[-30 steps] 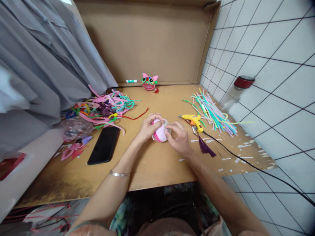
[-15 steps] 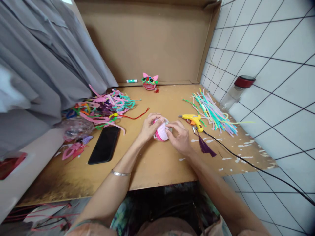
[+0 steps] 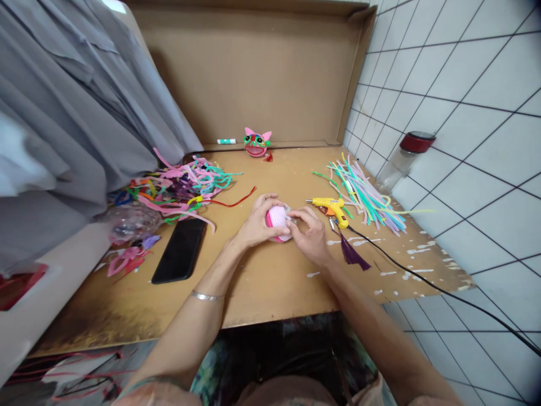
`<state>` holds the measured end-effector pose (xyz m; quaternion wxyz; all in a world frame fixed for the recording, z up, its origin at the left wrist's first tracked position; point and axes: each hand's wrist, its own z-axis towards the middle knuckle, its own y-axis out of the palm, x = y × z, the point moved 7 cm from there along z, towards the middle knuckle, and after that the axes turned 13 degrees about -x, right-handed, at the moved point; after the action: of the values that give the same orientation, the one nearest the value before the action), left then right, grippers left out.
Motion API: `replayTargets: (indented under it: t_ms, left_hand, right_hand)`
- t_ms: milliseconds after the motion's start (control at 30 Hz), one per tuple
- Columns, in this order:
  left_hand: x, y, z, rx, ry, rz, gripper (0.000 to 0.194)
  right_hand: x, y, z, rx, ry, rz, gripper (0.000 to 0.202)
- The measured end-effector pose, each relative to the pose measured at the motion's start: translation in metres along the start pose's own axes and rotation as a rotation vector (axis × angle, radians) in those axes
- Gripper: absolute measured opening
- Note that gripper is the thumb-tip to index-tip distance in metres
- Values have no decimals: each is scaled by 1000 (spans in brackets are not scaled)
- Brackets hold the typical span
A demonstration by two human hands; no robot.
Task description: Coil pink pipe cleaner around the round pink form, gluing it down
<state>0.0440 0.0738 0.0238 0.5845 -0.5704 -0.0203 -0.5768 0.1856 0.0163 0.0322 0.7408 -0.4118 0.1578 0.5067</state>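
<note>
Over the middle of the table, a small rounded craft piece (image 3: pixel 277 217) shows rows of pale lilac pipe cleaner with a bright pink edge on its left. My left hand (image 3: pixel 257 223) is wrapped around its left side, thumb across the near part and fingers over the far part. At its right edge my right hand (image 3: pixel 311 233) pinches, thumb and forefinger together; what lies between those fingertips is too small to make out, perhaps a pipe cleaner end. A yellow hot glue gun (image 3: pixel 330 208) lies just right of my right hand, with a purple tassel (image 3: pixel 353 252) below it.
A tangled pile of coloured pipe cleaners (image 3: pixel 186 183) and a black phone (image 3: pixel 179 251) lie left. Straight pipe cleaners (image 3: pixel 367 194) and a glass jar with a red lid (image 3: pixel 401 160) are right. A pink animal-head craft (image 3: pixel 256 143) and a glue stick (image 3: pixel 226 141) stand at the back. A black cord (image 3: pixel 406 269) runs right.
My left thumb has moved down from the top of the craft piece to its near side, and the piece appears turned slightly. My right hand stays pinching at its right edge.
</note>
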Motion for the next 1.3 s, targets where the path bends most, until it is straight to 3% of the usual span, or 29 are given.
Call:
replayTargets:
  t_ms: [133, 533, 767, 1067, 1300]
  left_hand:
    - [1, 2, 0, -38, 0, 55, 78]
    - [7, 0, 0, -35, -50, 84, 69]
    - [16, 3, -1, -105, -33, 99, 67]
    - [19, 2, -2, -153, -46, 306, 65]
    - [16, 7, -2, -142, -28, 357, 86]
  right_hand:
    - [6, 0, -1, -3, 41, 37, 12]
    - [14, 0, 1, 11, 112, 117, 13]
    - [21, 0, 0, 14, 166, 166, 14]
    - [28, 2, 0, 12, 180, 262, 16]
    - [28, 4, 0, -7, 199, 269, 16]
